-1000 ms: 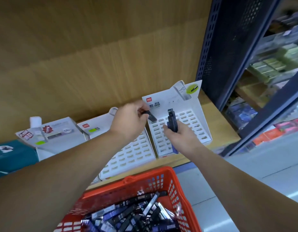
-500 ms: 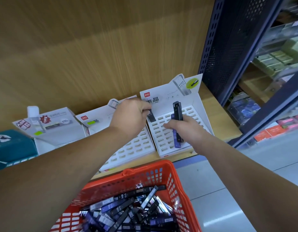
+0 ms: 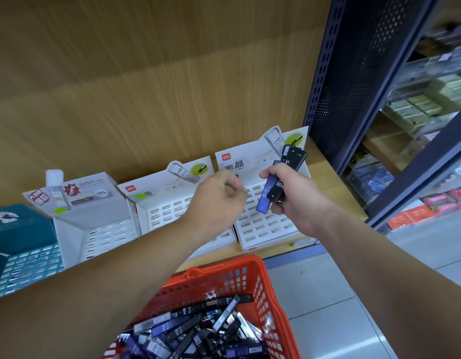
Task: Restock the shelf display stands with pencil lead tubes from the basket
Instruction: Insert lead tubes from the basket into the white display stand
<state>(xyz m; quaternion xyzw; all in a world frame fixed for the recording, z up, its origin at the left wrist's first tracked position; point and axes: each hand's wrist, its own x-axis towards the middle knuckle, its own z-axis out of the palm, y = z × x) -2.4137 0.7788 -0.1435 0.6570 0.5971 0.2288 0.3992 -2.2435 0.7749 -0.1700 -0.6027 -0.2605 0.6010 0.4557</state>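
Observation:
Three white slotted display stands sit side by side on the wooden shelf: right stand (image 3: pixel 268 229), middle stand (image 3: pixel 162 213), left stand (image 3: pixel 94 229). My right hand (image 3: pixel 299 203) grips a small bundle of black and blue pencil lead tubes (image 3: pixel 277 186) upright above the right stand. My left hand (image 3: pixel 219 200) hovers over the gap between the middle and right stands, fingers curled, with no tube visible in it. A dark tube end (image 3: pixel 235 175) peeks out behind its knuckles. The red basket (image 3: pixel 224 270) below holds several loose tubes (image 3: pixel 198 330).
A teal slotted box (image 3: pixel 22 229) stands at the far left of the shelf. A dark blue perforated upright (image 3: pixel 327 73) bounds the shelf on the right, with stocked shelves (image 3: pixel 418 104) beyond it. Grey floor tiles (image 3: pixel 353 294) lie to the right of the basket.
My left hand has let go of the black tube at the right stand's back row and drawn back. My right hand has lifted its bundle of tubes higher and to the right.

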